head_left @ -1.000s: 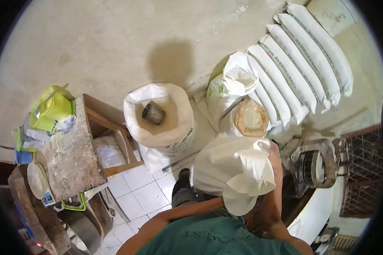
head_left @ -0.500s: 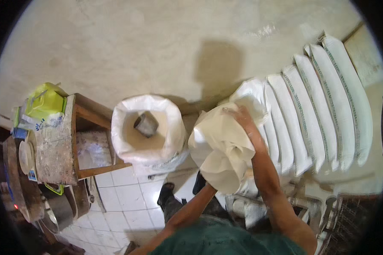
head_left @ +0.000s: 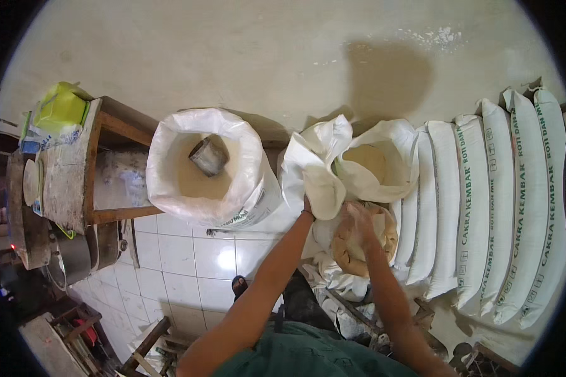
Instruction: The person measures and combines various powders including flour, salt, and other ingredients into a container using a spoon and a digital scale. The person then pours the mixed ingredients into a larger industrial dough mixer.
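The big sack and brown bag are already open, the long sacks look closed, and I can't tell if the left hand, hidden by the floppy sack, or the blurry right hand, at the bag's mouth, grips anything.

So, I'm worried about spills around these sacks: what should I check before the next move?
1. Large open sack, mouth spread wide: ok.
2. Metal cup inside that sack: ok, it lies tilted on the pale powder.
3. Left hand firmly gripping the crumpled white sack: cannot tell, the sack hides most of the fingers.
4. Right hand clear of the brown paper bag: not ok, it is over the bag's opening.
5. Closed sacks at the right, side by side in a row: ok.
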Tool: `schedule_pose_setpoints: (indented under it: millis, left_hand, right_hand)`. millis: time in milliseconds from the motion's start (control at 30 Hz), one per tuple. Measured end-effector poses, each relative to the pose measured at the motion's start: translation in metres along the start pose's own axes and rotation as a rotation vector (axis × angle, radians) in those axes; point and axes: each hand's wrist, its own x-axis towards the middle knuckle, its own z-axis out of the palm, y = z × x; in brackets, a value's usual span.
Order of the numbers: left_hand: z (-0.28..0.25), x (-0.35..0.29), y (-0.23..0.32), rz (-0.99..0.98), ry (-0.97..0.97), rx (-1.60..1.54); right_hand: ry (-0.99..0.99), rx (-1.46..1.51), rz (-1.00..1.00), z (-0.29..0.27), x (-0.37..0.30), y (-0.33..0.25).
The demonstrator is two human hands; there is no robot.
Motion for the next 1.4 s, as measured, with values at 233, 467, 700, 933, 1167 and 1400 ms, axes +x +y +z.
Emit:
schedule_pose_setpoints:
  millis: [233, 467, 700, 933, 1167, 1400]
  left_hand:
    - [-0.076, -0.117, -0.100, 0.204, 0.297, 0.274]
    - [-0.335, -0.361, -0.286, -0.804, 0.645, -0.558]
    - [-0.495, -0.513, -0.320, -0.587, 1.039, -0.855]
    - [-0.526, -0.579, -0.334, -0.323, 1.071, -0.976]
    - [-0.529, -0.603, -0.409, -0.589, 1.102, -1.153]
    - [-0.622, -0.620, -0.382, -0.541, 1.354, -1.358]
  right_hand:
    - [0.208, 0.097, 0.554, -0.142, -0.191, 0.225]
    - [0.179, -0.015, 0.778, -0.112, -0.221, 0.286]
    - [0.107, -0.370, 0.532, 0.102, -0.115, 0.247]
    - [-0.440, -0.615, 0.509, 0.305, -0.096, 0.255]
    - [-0.491, -0.960, 0.604, 0.442, -0.068, 0.300]
    - [-0.884, -1.304, 0.533, 0.654, -0.074, 0.316]
